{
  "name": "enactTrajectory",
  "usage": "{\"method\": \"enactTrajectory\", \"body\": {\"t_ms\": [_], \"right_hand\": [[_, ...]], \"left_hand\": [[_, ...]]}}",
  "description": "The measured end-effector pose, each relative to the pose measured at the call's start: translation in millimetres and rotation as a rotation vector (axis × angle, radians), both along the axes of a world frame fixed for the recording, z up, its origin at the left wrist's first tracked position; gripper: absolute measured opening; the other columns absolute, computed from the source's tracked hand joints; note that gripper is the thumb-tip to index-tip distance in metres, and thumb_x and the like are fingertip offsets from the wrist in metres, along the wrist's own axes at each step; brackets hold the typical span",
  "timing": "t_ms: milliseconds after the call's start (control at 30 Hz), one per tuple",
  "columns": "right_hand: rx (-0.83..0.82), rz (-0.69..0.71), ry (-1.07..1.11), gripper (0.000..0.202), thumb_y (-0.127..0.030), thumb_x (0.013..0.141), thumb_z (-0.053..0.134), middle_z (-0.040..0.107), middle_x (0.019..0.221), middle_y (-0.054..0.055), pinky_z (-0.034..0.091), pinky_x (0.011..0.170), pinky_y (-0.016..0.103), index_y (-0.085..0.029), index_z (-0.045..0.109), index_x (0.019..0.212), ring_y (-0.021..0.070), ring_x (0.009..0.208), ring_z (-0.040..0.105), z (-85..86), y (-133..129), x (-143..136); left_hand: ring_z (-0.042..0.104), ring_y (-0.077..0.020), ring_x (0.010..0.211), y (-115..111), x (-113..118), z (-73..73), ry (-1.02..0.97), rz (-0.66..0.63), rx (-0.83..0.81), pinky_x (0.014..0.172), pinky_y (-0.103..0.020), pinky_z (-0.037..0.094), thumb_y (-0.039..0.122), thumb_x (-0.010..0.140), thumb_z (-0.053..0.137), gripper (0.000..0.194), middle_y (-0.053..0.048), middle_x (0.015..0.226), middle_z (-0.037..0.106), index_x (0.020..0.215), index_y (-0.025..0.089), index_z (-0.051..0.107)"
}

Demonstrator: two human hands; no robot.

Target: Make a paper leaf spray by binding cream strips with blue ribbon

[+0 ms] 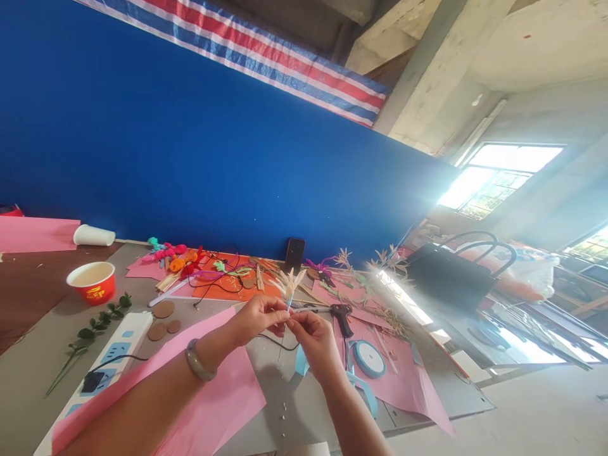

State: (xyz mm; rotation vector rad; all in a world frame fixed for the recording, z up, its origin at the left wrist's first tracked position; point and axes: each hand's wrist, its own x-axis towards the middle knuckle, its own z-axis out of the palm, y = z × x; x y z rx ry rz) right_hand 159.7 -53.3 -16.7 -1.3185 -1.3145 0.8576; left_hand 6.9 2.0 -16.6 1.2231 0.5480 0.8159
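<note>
Cream flower [291, 284], one, in two hands [260, 316] [317, 345].

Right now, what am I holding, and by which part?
A pale flower, pinched at its blue-wrapped stem by your left hand and right hand.

Cream flower [291, 283] with slim pointed petals, held up nearly upright, light-blue ribbon [289, 305] at its base, thin stem slanting downward

And there's the flower [291, 286] between your left hand [259, 316] and right hand [316, 342], power strip [115, 352] off left, glue gun [342, 318] and ribbon spool [369, 359] to the right, phone [295, 254] behind, before the board [213, 139].
</note>
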Motion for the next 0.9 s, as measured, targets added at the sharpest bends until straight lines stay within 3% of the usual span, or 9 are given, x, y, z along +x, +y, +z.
{"method": "enactTrajectory", "body": {"t_ms": [133,267,433,567,733,900], "right_hand": [[-0.051,0.012,0.056,0.028,-0.042,0.069,0.073,0.058,0.056,-0.001,0.03,0.047,0.022,-0.015,0.065,0.069,0.0094,0.049,0.043,-1.2,-0.3,1.8],[-0.073,-0.012,0.088,0.027,-0.041,0.068,0.074,0.053,0.05,-0.004,0.027,0.045,0.022,-0.016,0.064,0.066,0.008,0.046,0.037,-2.0,-0.4,-0.2],[-0.068,0.019,0.11,0.025,-0.04,0.069,0.073,0.066,0.059,0.002,0.038,0.05,0.025,-0.017,0.066,0.067,0.0121,0.05,0.049,-3.1,1.2,-0.1],[-0.057,0.06,0.115,0.026,-0.041,0.068,0.075,0.069,0.064,0.005,0.045,0.062,0.029,-0.017,0.065,0.066,0.0178,0.061,0.061,-9.5,3.5,5.1],[-0.048,0.026,0.077,0.026,-0.039,0.067,0.076,0.067,0.063,0.003,0.041,0.057,0.026,-0.016,0.064,0.064,0.0155,0.061,0.057,-17.1,4.3,11.5],[-0.071,0.017,0.075,0.027,-0.038,0.066,0.075,0.059,0.057,-0.001,0.035,0.051,0.024,-0.016,0.061,0.062,0.0111,0.054,0.048,-13.5,0.1,14.0]], "left_hand": [[0.059,-0.012,0.054,4.6,-0.2,-5.0,-0.028,-0.012,-0.056,0.06,-0.029,0.053,0.042,0.062,0.077,0.037,-0.001,0.059,0.061,0.075,0.01,0.065],[0.06,-0.0126,0.057,8.3,4.7,-16.5,0.038,0.073,0.02,0.062,-0.028,0.051,0.039,0.064,0.076,0.034,-0.001,0.059,0.062,0.079,0.011,0.067],[0.061,-0.013,0.067,0.2,9.5,-18.9,0.041,0.149,0.139,0.069,-0.027,0.051,0.036,0.075,0.067,0.024,-0.002,0.07,0.065,0.079,0.013,0.062],[0.06,-0.0129,0.062,-6.1,10.8,-15.9,0.087,0.139,0.167,0.065,-0.027,0.051,0.035,0.078,0.061,0.022,-0.002,0.067,0.062,0.078,0.013,0.057],[0.057,-0.0118,0.057,-7.1,15.5,-19.4,0.115,0.193,0.159,0.06,-0.026,0.049,0.033,0.075,0.064,0.021,0.001,0.06,0.057,0.078,0.014,0.056],[0.058,-0.0126,0.057,-7.0,18.1,-24.2,0.141,0.223,0.144,0.062,-0.026,0.051,0.033,0.075,0.063,0.021,0.0,0.059,0.058,0.078,0.014,0.056]]}}
